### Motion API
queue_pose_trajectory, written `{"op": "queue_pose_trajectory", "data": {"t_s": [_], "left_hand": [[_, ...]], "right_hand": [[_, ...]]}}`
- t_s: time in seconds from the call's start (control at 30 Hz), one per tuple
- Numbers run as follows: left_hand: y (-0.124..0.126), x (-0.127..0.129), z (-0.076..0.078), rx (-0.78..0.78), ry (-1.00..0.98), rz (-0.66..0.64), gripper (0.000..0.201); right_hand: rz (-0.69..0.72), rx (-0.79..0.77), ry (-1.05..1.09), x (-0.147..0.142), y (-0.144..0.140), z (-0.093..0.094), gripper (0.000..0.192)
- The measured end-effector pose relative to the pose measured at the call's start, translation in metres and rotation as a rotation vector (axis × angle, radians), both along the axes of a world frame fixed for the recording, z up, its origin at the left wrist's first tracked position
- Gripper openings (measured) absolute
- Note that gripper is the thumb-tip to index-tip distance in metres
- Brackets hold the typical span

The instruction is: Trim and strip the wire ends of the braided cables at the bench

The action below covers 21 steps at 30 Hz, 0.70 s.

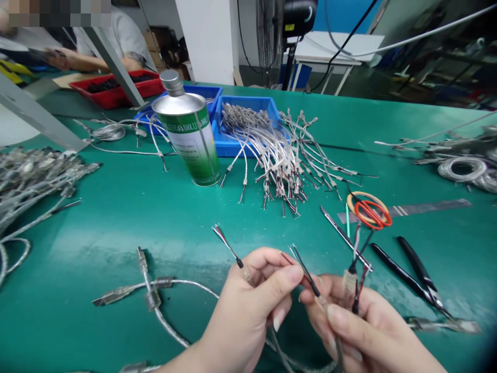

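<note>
My left hand point(258, 305) is closed, its thumb and forefinger pinching a red wire point(289, 259) at the stripped end of a cable. Another cable end point(238, 261), with fanned thin wires, sticks up from between the same hand's fingers. My right hand point(361, 326) grips the grey cable point(321, 302) whose black, white and red wires spread toward my left hand. More split cable ends point(351, 277) rise between the right hand's fingers. Left of my hands lie USB plugs point(116, 295) on clear cables with ferrite lumps.
A green and silver can point(192, 140) stands beside a blue bin point(248, 142) heaped with stripped cables. Diagonal cutters point(419, 274), tweezers point(341, 233) and orange rings point(373, 215) lie at right. Cable piles point(34, 181) flank both sides. A co-worker point(112, 41) sits across the bench near a red bin point(116, 98).
</note>
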State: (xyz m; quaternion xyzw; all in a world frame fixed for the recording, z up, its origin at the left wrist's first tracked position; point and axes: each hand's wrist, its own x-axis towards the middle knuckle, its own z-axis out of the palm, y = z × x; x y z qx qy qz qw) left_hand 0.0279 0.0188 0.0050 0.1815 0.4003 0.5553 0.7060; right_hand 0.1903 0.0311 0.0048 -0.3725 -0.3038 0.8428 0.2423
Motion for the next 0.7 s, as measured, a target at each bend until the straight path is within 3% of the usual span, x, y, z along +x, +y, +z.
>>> {"op": "queue_pose_trajectory", "data": {"t_s": [0.7], "left_hand": [[0.0017,0.0002,0.0021,0.004,0.017,-0.052,0.014]], "right_hand": [[0.058,-0.071,0.033,0.0013,-0.001,-0.0025,0.03]]}}
